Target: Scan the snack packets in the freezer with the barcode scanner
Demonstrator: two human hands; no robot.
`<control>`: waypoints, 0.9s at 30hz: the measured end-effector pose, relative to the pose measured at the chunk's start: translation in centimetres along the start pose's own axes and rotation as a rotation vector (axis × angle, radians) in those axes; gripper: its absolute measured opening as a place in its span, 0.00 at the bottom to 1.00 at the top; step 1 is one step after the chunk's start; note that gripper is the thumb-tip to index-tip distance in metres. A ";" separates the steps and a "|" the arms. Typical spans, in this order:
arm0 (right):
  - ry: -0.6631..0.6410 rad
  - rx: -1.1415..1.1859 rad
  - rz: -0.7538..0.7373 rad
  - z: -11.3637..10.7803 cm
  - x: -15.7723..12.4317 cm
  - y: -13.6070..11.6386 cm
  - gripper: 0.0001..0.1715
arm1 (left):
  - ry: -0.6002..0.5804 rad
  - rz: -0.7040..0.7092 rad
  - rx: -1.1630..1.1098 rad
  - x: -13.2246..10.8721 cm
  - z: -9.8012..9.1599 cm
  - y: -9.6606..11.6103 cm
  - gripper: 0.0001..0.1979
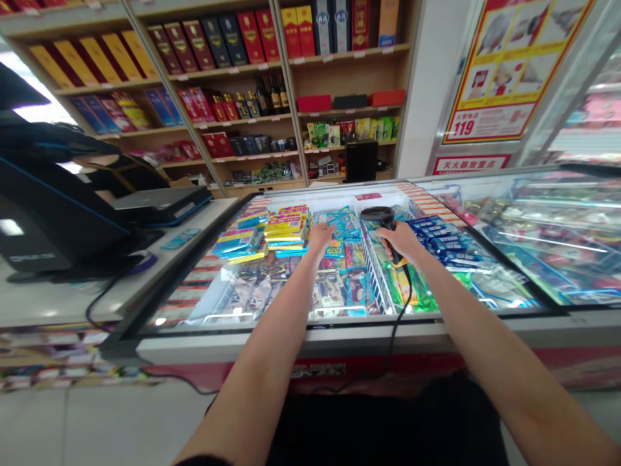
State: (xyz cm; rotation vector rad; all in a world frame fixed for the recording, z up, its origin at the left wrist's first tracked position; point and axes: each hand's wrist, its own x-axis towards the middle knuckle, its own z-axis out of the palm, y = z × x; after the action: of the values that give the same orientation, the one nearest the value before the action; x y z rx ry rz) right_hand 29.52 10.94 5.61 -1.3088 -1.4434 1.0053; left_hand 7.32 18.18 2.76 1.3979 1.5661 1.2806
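Our right hand [405,241] has its fingers curled firmly around the grip of a black corded barcode scanner [383,223], held over a wire divider [373,278] inside a chest freezer [291,336]. The scanner's cord [406,304] drops over the freezer's front edge. Our left hand [320,238] reaches in just beside it, fingers loosely together, on or just above blue packets [342,226]; we cannot tell whether they have hold of anything. Stacked yellow-and-blue boxes [286,230] sit just left of that hand.
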 end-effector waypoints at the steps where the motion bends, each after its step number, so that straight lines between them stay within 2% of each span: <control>1: -0.013 0.001 0.001 0.0 -0.1 0.0 0.12 | 0.003 -0.016 -0.046 0.0 0.0 0.0 0.11; 4: -0.078 -0.010 -0.009 0.2 -0.3 -0.2 0.12 | 0.020 -0.029 -0.089 0.1 0.0 0.0 0.11; 11: -0.248 -0.064 -0.045 0.4 -0.8 -0.1 0.13 | 0.073 0.040 -0.057 0.3 0.1 0.3 0.13; 27: -0.295 0.009 -0.039 0.4 -1.1 -0.5 0.12 | 0.082 0.091 -0.011 1.0 0.1 -0.1 0.11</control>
State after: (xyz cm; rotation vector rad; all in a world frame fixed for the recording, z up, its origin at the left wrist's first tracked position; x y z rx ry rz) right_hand 29.07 9.80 5.84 -1.1563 -1.6750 1.2153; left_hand 7.21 19.15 2.69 1.4404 1.5629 1.4144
